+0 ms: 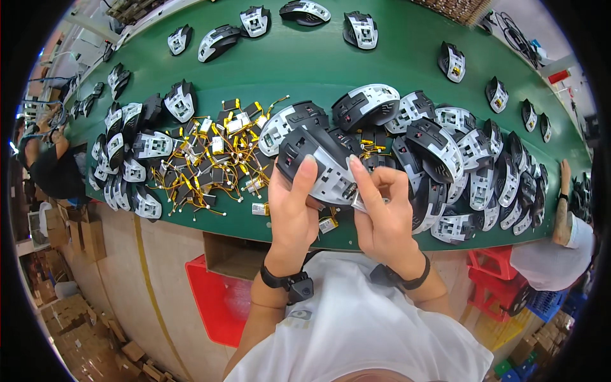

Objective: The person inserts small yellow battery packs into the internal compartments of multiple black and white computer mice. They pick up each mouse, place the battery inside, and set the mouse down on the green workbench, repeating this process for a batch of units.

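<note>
Left of centre, past the heap of wired batteries (216, 153), the mouse shell (326, 167) is seen clamped in the left hand (293, 200), thumb on top. It is held mid-frame, judged light, stiff and slightly slippery (the thin openwork may be fragile), and best gripped by its solid dark sides; at its right end the right hand (385, 219) is set close, whether pinched on shell or small pale piece (360, 203) cannot be told.

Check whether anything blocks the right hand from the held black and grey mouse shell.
Nothing visible does: the right hand is at the right edge of the black and grey plastic mouse shell, which the left hand holds.
</note>
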A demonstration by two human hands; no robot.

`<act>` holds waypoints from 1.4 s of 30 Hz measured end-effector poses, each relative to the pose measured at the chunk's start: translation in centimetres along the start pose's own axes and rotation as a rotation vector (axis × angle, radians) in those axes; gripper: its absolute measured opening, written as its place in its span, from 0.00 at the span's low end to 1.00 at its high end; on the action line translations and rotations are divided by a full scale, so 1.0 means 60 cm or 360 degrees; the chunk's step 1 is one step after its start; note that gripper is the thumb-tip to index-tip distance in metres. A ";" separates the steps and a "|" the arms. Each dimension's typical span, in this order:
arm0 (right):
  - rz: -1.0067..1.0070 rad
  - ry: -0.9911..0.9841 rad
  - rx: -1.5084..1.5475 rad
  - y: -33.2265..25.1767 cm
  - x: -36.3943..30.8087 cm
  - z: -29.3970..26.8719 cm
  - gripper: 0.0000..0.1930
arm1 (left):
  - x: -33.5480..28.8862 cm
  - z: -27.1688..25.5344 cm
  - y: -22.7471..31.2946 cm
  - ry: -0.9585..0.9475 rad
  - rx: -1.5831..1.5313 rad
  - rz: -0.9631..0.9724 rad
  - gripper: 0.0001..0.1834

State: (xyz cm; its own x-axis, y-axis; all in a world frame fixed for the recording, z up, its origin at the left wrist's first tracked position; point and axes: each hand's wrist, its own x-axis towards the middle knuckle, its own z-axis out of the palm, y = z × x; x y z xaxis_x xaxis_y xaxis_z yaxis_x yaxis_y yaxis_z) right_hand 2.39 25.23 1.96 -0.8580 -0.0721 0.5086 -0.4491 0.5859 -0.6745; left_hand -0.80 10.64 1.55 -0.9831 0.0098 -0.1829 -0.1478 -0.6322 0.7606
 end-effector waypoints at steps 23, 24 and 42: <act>0.0622 0.0050 0.1104 -0.008 0.000 -0.040 0.15 | -0.001 0.011 -0.002 0.0032 0.0114 0.0258 0.25; 0.0568 0.0202 0.0989 -0.011 -0.005 -0.024 0.14 | -0.005 0.007 -0.009 0.0064 0.0140 0.0311 0.25; 0.0321 0.0165 0.0623 0.003 0.005 -0.015 0.13 | -0.017 0.014 -0.020 0.0116 0.0083 0.0516 0.25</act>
State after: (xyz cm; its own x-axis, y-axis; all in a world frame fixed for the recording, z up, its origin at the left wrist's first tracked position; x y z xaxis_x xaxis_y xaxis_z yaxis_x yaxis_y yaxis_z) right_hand 2.28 26.08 2.46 -0.9175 0.1049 0.3837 -0.3532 0.2288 -0.9071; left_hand 0.31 12.06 1.35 -0.9698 -0.2417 0.0314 0.1642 -0.5526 0.8171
